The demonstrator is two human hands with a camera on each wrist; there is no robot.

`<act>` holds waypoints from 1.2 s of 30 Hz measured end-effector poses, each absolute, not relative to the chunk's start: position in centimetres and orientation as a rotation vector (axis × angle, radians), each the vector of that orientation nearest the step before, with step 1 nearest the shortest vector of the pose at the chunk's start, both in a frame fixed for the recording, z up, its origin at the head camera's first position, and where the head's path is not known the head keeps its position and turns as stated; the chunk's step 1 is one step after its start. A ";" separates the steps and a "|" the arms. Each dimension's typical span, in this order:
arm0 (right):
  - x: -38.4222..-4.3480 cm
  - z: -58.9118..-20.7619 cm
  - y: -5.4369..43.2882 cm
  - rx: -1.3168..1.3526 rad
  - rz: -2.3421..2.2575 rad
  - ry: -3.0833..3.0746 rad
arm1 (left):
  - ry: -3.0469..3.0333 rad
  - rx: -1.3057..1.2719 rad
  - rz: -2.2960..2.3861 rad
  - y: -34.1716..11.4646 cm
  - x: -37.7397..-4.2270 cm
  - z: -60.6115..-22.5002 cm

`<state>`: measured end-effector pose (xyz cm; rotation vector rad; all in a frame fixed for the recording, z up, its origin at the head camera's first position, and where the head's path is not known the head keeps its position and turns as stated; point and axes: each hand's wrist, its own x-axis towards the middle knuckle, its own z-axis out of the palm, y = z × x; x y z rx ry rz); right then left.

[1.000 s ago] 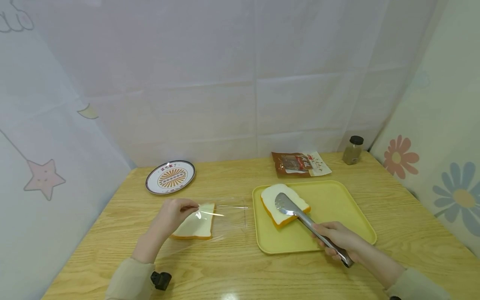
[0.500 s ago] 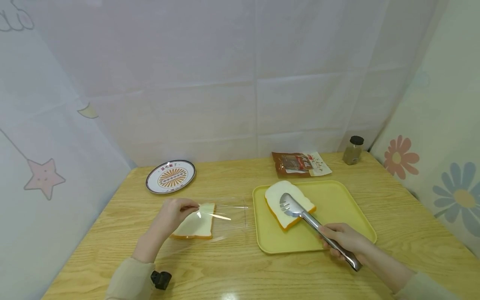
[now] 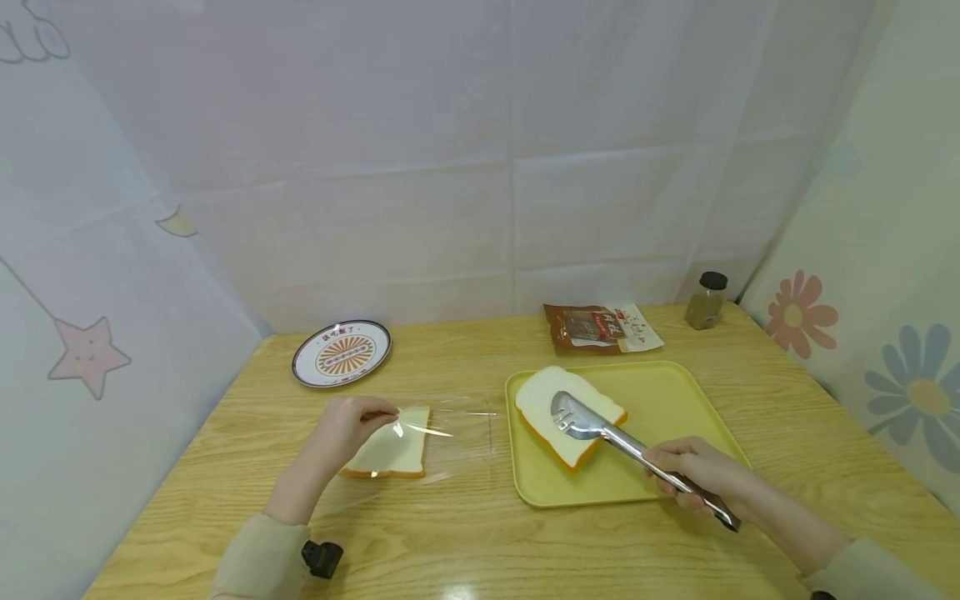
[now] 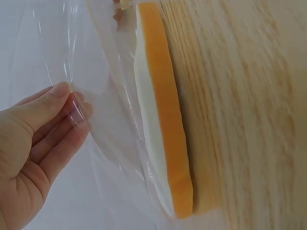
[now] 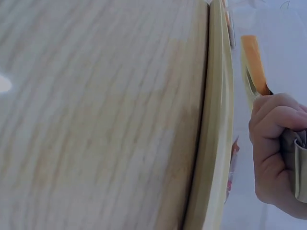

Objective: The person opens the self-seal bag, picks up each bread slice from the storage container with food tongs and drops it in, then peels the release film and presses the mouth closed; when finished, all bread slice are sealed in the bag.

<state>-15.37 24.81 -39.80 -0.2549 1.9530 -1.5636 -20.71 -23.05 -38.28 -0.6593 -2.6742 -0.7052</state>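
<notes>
In the head view my left hand [image 3: 339, 437] pinches the edge of a clear plastic bag [image 3: 463, 433] between thumb and fingers, lifting that edge. A bread slice [image 3: 384, 454] with an orange crust lies flat at the bag's left part. The left wrist view shows this slice [image 4: 165, 115] with the film beside it; whether it lies inside or under is hard to tell. My right hand [image 3: 701, 473] grips steel tongs [image 3: 628, 444] by the handles. Their slotted head lies on top of a second bread slice [image 3: 542, 393], held above the yellow tray [image 3: 675, 400].
A patterned plate [image 3: 341, 354] stands at the back left of the wooden table [image 3: 450, 542]. Behind the tray lie a brown and white food packet [image 3: 600, 327] and a jar with a black lid [image 3: 707, 302]. Fabric walls enclose the back and sides.
The second bread slice and tongs shifted right, then the slice came back left and turned slightly. My right hand moved a little right. The left hand stays put with the bag.
</notes>
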 end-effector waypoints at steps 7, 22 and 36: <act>-15.8 -39.2 23.8 -0.290 -1.496 1.964 | -2.674 -0.646 -0.715 -23.1 -20.6 -38.2; -17.8 -38.7 21.4 -0.398 -1.381 1.898 | -2.648 -0.685 -0.699 -23.1 -20.7 -38.4; -20.0 -38.6 20.8 -0.389 -1.309 1.792 | -2.613 -0.736 -0.738 -23.1 -20.8 -38.6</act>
